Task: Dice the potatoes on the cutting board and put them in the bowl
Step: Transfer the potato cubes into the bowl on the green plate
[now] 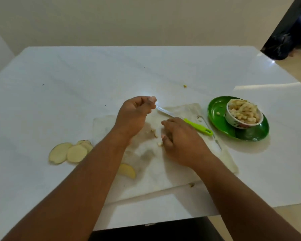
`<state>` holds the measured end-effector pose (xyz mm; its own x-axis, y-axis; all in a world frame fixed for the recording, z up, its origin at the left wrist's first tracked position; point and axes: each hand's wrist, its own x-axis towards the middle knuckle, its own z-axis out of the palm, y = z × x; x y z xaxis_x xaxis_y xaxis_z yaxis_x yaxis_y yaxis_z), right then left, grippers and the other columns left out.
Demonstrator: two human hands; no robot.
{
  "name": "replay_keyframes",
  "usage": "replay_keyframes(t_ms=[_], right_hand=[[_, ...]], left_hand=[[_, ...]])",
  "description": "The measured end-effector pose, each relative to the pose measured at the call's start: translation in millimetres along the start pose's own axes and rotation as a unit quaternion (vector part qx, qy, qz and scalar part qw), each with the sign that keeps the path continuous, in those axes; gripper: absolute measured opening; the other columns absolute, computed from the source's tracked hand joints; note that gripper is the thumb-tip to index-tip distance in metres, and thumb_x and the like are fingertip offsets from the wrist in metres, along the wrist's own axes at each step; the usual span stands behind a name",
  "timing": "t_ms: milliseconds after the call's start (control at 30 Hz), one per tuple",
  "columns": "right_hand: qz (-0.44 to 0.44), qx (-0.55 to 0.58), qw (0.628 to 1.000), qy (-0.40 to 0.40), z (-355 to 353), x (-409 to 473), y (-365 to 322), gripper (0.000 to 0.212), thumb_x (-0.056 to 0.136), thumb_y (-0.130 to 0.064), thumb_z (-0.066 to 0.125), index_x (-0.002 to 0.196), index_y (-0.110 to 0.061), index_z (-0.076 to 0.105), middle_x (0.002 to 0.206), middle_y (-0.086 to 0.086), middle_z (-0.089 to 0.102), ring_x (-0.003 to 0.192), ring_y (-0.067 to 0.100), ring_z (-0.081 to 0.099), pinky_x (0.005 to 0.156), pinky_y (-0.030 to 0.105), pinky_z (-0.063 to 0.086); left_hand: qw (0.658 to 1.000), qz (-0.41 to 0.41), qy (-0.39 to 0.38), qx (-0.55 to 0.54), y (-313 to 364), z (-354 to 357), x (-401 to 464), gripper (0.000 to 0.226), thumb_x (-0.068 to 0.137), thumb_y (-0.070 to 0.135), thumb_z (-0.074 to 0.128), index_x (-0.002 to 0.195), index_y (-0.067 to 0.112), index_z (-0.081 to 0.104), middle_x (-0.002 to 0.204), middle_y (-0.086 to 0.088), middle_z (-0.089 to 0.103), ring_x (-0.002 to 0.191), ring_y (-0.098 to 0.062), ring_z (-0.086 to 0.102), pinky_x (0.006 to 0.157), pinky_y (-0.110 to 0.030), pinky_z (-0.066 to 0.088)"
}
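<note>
Over the cutting board [172, 173]: right hand [182, 141] curled down on the last diced bits [155, 134], seemingly pinching some; left hand [134, 115] raised, loosely curled, contents unclear. Bowl [242, 117] on green plate [219, 122] well to the right, nearer the right hand. Knife [186, 120] slanting between, handle toward the bowl. Uncut slices [69, 153] left, off the board; wedge [128, 170] under the left forearm.

Green plate [217, 108], lime-handled knife [198, 126], floral white bowl [236, 122], pale yellow potato slices [69, 153], white table [76, 75].
</note>
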<state>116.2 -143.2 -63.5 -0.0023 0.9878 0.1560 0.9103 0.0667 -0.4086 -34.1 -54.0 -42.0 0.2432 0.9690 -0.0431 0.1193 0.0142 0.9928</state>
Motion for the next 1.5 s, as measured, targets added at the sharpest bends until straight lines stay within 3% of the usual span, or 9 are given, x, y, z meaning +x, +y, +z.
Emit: replay_keyframes(t_ms=[100,233,367,467,600,700,833,1100,1500], right_hand=[[0.001,0.078,0.997,-0.011,-5.0,1.5,-13.7,0.052,0.078,-0.017,0.047,0.126,-0.013,0.067,0.122,0.002,0.066,0.112,0.011,0.056,0.091,0.010,0.033],[0.072,0.031,0.996,0.041,-4.5,15.3,-10.5,0.039,0.092,-0.018,0.056,0.129,-0.011,0.064,0.122,0.008,0.063,0.115,0.023,0.056,0.098,0.025,0.035],[-0.040,-0.012,0.998,-0.048,12.5,15.7,-26.3,0.031,0.087,-0.040,0.066,0.106,-0.016,0.069,0.103,0.000,0.061,0.097,0.019,0.056,0.087,0.028,0.043],[-0.105,-0.023,0.993,-0.056,6.0,6.1,-23.3,0.007,0.080,-0.023,0.064,0.084,-0.017,0.065,0.084,-0.003,0.056,0.078,0.017,0.051,0.075,0.029,0.043],[-0.111,-0.042,0.992,-0.041,-16.7,-4.3,-1.0,0.003,0.075,-0.020,0.062,0.076,-0.020,0.060,0.079,-0.008,0.053,0.075,0.012,0.049,0.070,0.028,0.042],[-0.061,-0.060,0.996,0.008,-29.4,-11.5,13.6,0.027,0.085,-0.047,0.064,0.096,-0.023,0.066,0.094,-0.008,0.059,0.087,0.012,0.056,0.076,0.029,0.046],[0.030,-0.135,0.987,-0.080,-34.9,-24.0,14.9,0.068,0.072,-0.086,0.053,0.119,-0.037,0.053,0.112,-0.011,0.046,0.093,0.008,0.046,0.078,0.027,0.040],[0.048,-0.041,0.998,-0.028,-11.6,-16.7,-9.9,0.012,0.085,-0.030,0.064,0.096,-0.027,0.060,0.090,-0.005,0.045,0.087,0.016,0.052,0.072,0.026,0.037],[0.050,-0.106,0.991,-0.058,-16.2,3.4,-33.0,0.017,0.083,-0.033,0.066,0.080,-0.017,0.060,0.083,0.001,0.057,0.078,0.017,0.051,0.066,0.026,0.034]], left_hand=[[0.999,-0.011,0.010,-0.043,-9.7,-0.7,0.7,0.022,0.100,0.042,0.064,0.101,0.025,0.078,0.098,0.005,0.079,0.099,-0.009,0.072,0.102,-0.037,0.055],[0.996,-0.013,0.016,-0.087,-14.8,-4.3,1.5,0.023,0.100,0.044,0.063,0.101,0.027,0.078,0.098,0.004,0.079,0.104,-0.013,0.072,0.097,-0.032,0.056],[0.995,-0.004,0.005,-0.102,-19.2,-4.4,4.2,0.023,0.099,0.045,0.065,0.102,0.026,0.078,0.099,0.003,0.079,0.104,-0.013,0.072,0.099,-0.033,0.054],[0.997,0.009,-0.009,-0.080,-22.2,-4.2,5.7,0.029,0.090,0.053,0.067,0.099,0.028,0.079,0.100,0.003,0.079,0.105,-0.014,0.072,0.104,-0.041,0.053],[0.998,0.018,-0.011,-0.058,-24.0,-2.6,7.1,0.030,0.089,0.056,0.069,0.100,0.029,0.078,0.097,0.003,0.078,0.101,-0.021,0.072,0.098,-0.038,0.057],[0.999,0.043,-0.011,-0.021,-24.7,2.0,5.8,0.019,0.095,0.044,0.071,0.099,0.027,0.078,0.090,0.002,0.076,0.083,-0.008,0.068,0.080,-0.018,0.052],[0.997,0.071,-0.020,0.014,-28.5,7.4,3.9,0.013,0.093,0.040,0.073,0.095,0.028,0.077,0.078,0.009,0.070,0.072,-0.001,0.061,0.068,-0.013,0.048],[0.993,0.095,-0.028,0.061,-32.5,8.6,4.7,0.015,0.091,0.046,0.074,0.094,0.032,0.077,0.082,0.013,0.072,0.080,-0.003,0.063,0.074,-0.019,0.048],[0.989,0.106,-0.030,0.103,-33.5,7.6,0.7,0.016,0.091,0.047,0.073,0.098,0.032,0.077,0.095,0.021,0.074,0.098,-0.003,0.068,0.087,-0.029,0.056]])
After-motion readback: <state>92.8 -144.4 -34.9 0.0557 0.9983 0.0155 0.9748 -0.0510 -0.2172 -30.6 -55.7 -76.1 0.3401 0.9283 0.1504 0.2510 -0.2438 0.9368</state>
